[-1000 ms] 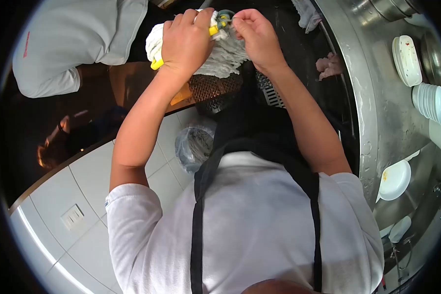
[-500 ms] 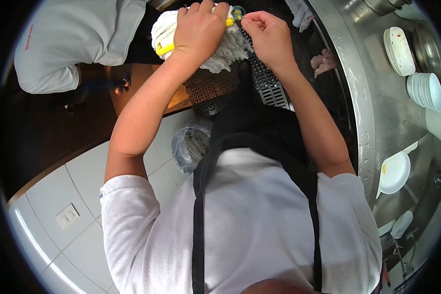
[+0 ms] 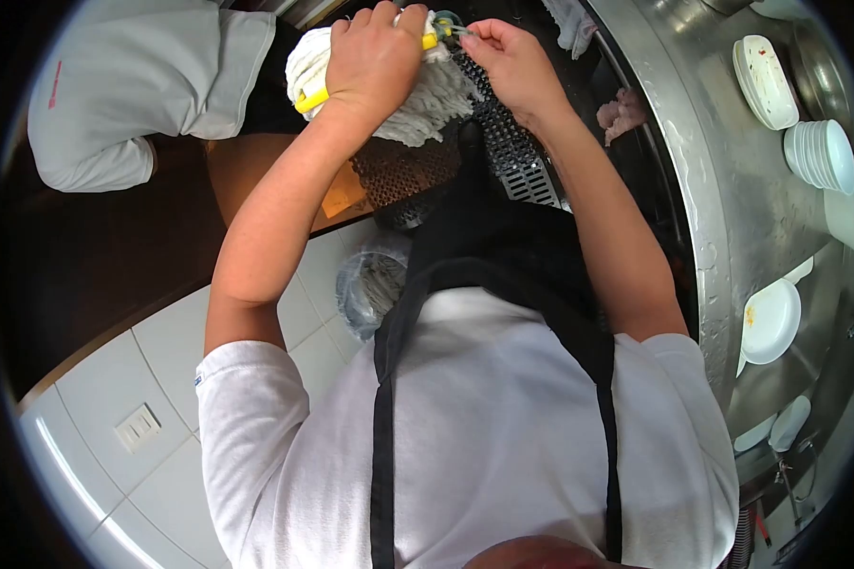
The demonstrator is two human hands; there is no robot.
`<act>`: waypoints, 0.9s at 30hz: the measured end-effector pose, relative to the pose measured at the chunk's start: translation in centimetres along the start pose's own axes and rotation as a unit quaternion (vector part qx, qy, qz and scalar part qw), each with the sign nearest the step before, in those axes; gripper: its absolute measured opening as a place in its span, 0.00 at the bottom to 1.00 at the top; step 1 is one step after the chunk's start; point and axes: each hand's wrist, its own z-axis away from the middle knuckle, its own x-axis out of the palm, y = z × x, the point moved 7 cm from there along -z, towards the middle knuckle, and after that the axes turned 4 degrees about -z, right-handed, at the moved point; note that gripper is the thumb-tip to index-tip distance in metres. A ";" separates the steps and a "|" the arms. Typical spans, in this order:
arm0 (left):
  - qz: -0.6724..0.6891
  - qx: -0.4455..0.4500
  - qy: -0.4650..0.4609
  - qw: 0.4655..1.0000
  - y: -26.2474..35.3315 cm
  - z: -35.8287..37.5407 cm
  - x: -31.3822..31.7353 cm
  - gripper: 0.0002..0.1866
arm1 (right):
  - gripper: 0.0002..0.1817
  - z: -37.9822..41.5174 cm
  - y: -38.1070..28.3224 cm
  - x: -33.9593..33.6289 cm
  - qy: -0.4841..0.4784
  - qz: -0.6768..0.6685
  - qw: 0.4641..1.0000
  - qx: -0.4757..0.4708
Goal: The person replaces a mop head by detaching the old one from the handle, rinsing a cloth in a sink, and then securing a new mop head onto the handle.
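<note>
A white string mop head point(image 3: 427, 104) with a yellow bar point(image 3: 311, 100) is at the top centre. My left hand point(image 3: 375, 59) lies over it, fingers curled round the mop head and bar. Just right of it, my right hand point(image 3: 510, 64) pinches a thin greenish strand or wire point(image 3: 455, 28) at the end of the yellow bar. Below the mop strings is a dark perforated mat point(image 3: 403, 171).
Another person in a grey shirt point(image 3: 152, 85) is at the upper left. A steel counter point(image 3: 721, 180) on the right bears stacked white bowls point(image 3: 819, 156) and dishes point(image 3: 767, 82). A lined bin point(image 3: 372, 284) stands below; a pink cloth point(image 3: 621, 116) lies right of my hand.
The mop head and my left hand have shifted slightly left. My right hand has tilted a little and the greenish strand now shows between its fingertips and the bar.
</note>
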 end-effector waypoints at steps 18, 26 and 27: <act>0.010 -0.018 0.012 1.000 -0.1 -0.1 0.1 0.10 | 0.04 -0.5 0.7 1.5 0.041 -0.242 0.969 -0.013; -0.009 -0.020 -0.044 0.999 -0.1 -0.2 0.8 0.07 | 0.03 -0.4 0.5 2.2 -0.009 -0.164 0.984 -0.065; -0.008 -0.021 -0.056 0.998 -0.1 -0.1 0.9 0.07 | 0.04 -0.4 0.2 2.3 -0.016 -0.116 0.990 -0.083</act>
